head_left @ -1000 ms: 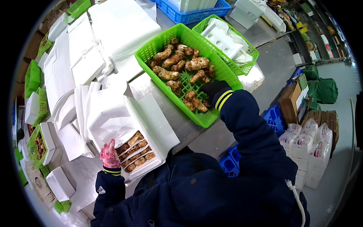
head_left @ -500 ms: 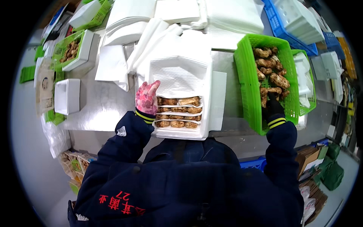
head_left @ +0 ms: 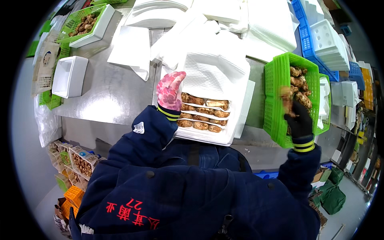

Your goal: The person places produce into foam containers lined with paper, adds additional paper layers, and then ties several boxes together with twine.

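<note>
The black-gloved right hand grips a brown piece, probably a mushroom, over the left wall of the green basket at right; blur smears its far end. The pink-gloved left hand covers the left rim of the white box; whether it grips, I cannot tell.

red characters, red two-digit number above, both on navy jacket
</note>
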Motion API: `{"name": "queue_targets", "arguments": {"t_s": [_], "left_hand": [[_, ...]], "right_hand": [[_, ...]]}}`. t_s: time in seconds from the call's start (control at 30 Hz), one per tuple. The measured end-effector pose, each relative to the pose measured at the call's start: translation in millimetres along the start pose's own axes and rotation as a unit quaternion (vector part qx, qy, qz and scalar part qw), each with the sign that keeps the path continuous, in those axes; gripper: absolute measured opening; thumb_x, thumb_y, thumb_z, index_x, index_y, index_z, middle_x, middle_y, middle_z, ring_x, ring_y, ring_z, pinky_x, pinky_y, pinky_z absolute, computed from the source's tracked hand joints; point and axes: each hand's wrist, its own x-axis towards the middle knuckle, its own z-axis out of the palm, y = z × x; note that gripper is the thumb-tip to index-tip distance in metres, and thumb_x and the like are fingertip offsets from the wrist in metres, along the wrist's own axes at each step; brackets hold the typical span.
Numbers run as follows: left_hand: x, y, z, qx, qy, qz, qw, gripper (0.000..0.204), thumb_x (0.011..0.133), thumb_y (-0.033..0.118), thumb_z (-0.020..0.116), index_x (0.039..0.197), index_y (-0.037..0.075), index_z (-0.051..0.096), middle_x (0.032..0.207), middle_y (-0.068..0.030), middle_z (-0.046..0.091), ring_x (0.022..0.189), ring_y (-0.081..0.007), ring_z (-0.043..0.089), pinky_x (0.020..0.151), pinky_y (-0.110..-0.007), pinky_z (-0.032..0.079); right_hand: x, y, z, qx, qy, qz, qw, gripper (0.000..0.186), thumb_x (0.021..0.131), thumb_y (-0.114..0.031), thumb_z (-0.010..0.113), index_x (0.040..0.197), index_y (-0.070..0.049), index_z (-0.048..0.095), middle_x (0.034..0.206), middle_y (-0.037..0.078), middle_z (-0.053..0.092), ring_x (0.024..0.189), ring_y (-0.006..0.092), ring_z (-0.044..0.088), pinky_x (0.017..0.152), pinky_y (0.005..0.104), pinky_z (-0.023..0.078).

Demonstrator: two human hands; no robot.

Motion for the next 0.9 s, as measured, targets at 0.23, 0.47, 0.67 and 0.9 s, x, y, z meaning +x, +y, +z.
{"name": "queue_targets", "arguments": {"t_s": [0.23,0.47,0.67,0.9], "left_hand": [[1.0,-2.4,2.6,0.012,0.000,-0.015,1.000,0.041,0.067,-0.009,0.050,0.103,0.007,0.060,0.100,-0.0103,0.061,0.094,-0.0295,0.057,0.082,-0.038,0.045],[5.2,9.5,-1.7,0.136,-0.139,0.024,0.981,0.047,0.068,0.000,0.054,0.113,0.012,0.056,0.110,-0.0068,0.057,0.109,-0.0270,0.050,0.098,-0.046,0.031],[8.1,5.8,25.1,0.271,-0.320,0.118,0.900,0.036,0.081,0.015,0.046,0.117,0.015,0.052,0.118,-0.0026,0.055,0.122,-0.0198,0.041,0.106,-0.052,0.014],[20.7,-0.7,31.7,0.221,-0.434,0.121,0.865,0.029,0.082,0.015,0.043,0.108,0.012,0.055,0.101,-0.0035,0.061,0.099,-0.0208,0.055,0.107,-0.050,0.016]], "right_hand": [[73.9,-74.2,180.7,-0.139,-0.127,-0.249,0.950,0.035,0.068,-0.004,0.059,0.102,-0.011,0.055,0.083,0.010,0.060,0.082,0.0304,0.055,0.072,0.0392,0.047],[75.3,-52.7,245.4,-0.073,-0.038,-0.211,0.974,0.038,0.065,-0.008,0.063,0.102,-0.011,0.056,0.101,0.010,0.056,0.090,0.0320,0.054,0.078,0.0404,0.046],[75.3,-55.5,231.4,-0.017,0.008,-0.175,0.984,0.034,0.070,-0.002,0.054,0.102,-0.010,0.058,0.103,0.015,0.058,0.094,0.0335,0.054,0.081,0.0409,0.045],[22.0,-37.1,113.9,0.011,0.135,-0.162,0.977,0.025,0.071,-0.003,0.062,0.094,-0.012,0.062,0.090,0.011,0.061,0.080,0.0294,0.060,0.068,0.0355,0.051]]}}
